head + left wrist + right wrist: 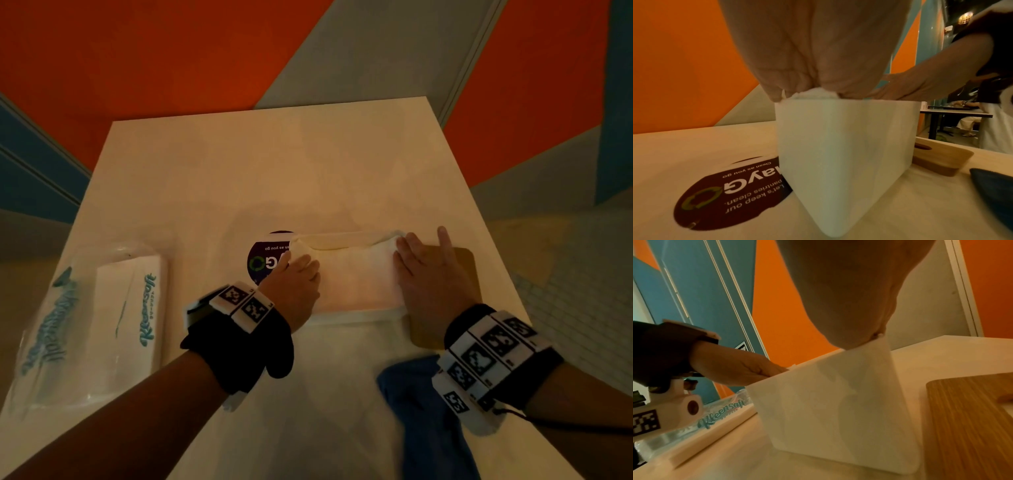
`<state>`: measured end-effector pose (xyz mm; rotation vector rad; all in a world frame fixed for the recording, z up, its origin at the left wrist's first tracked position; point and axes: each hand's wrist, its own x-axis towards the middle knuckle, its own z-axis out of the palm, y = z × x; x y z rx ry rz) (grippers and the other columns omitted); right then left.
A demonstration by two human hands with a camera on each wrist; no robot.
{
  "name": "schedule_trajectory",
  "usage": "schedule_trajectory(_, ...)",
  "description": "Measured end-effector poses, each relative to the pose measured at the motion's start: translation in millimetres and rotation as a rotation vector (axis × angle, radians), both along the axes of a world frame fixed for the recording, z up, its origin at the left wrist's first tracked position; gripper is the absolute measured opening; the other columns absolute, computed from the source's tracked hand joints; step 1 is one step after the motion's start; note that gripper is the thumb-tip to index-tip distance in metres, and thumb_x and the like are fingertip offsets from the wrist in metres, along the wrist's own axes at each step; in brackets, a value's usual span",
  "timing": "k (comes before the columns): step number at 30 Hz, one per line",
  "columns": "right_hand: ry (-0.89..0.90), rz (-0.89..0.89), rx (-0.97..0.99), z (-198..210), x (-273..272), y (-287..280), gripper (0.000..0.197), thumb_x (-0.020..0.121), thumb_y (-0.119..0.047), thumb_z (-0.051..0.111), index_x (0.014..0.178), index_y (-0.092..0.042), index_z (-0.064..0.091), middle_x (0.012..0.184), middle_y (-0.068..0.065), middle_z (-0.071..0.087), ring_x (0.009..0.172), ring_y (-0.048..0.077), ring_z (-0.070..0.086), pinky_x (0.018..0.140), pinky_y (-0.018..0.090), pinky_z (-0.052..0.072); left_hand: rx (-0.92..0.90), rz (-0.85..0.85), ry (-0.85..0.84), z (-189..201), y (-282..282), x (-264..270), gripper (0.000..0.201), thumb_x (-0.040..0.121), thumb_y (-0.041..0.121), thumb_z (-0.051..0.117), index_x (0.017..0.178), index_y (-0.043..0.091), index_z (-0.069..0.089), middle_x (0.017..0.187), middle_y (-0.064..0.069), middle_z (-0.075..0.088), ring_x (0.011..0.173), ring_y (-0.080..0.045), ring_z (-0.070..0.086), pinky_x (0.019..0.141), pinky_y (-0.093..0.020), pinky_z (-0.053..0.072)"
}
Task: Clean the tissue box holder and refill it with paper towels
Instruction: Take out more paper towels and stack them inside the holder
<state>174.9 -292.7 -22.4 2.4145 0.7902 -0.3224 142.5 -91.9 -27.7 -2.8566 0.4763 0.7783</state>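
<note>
Holder (838, 154) looked like smooth matt white plastic, faintly translucent in the right wrist view. Paper towels (356, 270) inside were soft, crinkled white paper. Lid (972, 418) was wood with straight visible grain, satin finish, rounded edges. Bench (260, 164) was a smooth pale surface with low sheen. Round sticker (729, 191) on it was glossy dark print. Kleensoft pack (102, 308) was clear glossy plastic film, wrinkled, over white paper. Cloth (428, 418) was blue fabric, matt and slightly fuzzy. Wrist bands (239, 342) were black fabric with hard white plastic marker blocks.
</note>
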Motion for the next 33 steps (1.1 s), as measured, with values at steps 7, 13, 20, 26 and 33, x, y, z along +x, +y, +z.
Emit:
schedule_trajectory(7, 0.104, -0.050, -0.052, 7, 6, 8, 0.052, 0.097, -0.026, 0.018, 0.145, -0.006, 0.014, 0.158, 0.012, 0.006, 0.145, 0.031, -0.001, 0.110, 0.063, -0.011, -0.020, 0.023, 0.039, -8, 2, 8, 0.043, 0.098, 0.025, 0.023, 0.136, 0.008, 0.030, 0.150, -0.003, 0.026, 0.141, -0.021, 0.014, 0.115, -0.050, 0.000)
schedule_trajectory(13, 0.100, -0.218, 0.208, 11, 13, 12, 0.041, 0.098, -0.034, 0.025, 0.134, -0.019, 0.039, 0.151, -0.003, 0.031, 0.139, 0.021, 0.024, 0.109, 0.066, -0.005, -0.129, 0.065, 0.005, -7, 3, 6, 0.040, 0.097, 0.024, 0.023, 0.130, 0.012, 0.041, 0.148, -0.001, 0.031, 0.141, -0.018, 0.015, 0.116, -0.046, -0.004)
schedule_trajectory(20, -0.082, -0.456, 0.738, 5, 27, 12, 0.030, 0.084, -0.029, 0.062, 0.111, -0.021, 0.053, 0.104, 0.002, 0.070, 0.109, 0.027, 0.055, 0.111, 0.045, 0.006, -0.371, 0.221, -0.078, 0, 8, -4, 0.038, 0.096, 0.022, 0.031, 0.133, 0.024, 0.040, 0.149, 0.006, 0.033, 0.140, -0.009, 0.021, 0.115, -0.043, -0.011)
schedule_trajectory(26, -0.128, -0.489, 0.734, 4, 32, 7, 0.011, 0.085, -0.033, 0.061, 0.089, -0.023, 0.065, 0.088, 0.002, 0.073, 0.099, 0.025, 0.059, 0.097, 0.037, 0.011, -0.350, 0.211, -0.081, 5, 11, -5, 0.038, 0.095, 0.023, 0.032, 0.133, 0.025, 0.039, 0.147, 0.008, 0.036, 0.139, -0.008, 0.023, 0.115, -0.046, -0.012)
schedule_trajectory(33, -0.190, -0.448, 0.743, -2, 28, -2, 0.020, 0.088, -0.038, 0.056, 0.090, -0.024, 0.070, 0.084, 0.007, 0.073, 0.094, 0.027, 0.060, 0.092, 0.037, 0.011, -0.353, 0.173, -0.145, 10, 1, 5, 0.039, 0.094, 0.025, 0.036, 0.133, 0.024, 0.039, 0.147, 0.006, 0.036, 0.136, -0.012, 0.030, 0.116, -0.043, -0.010)
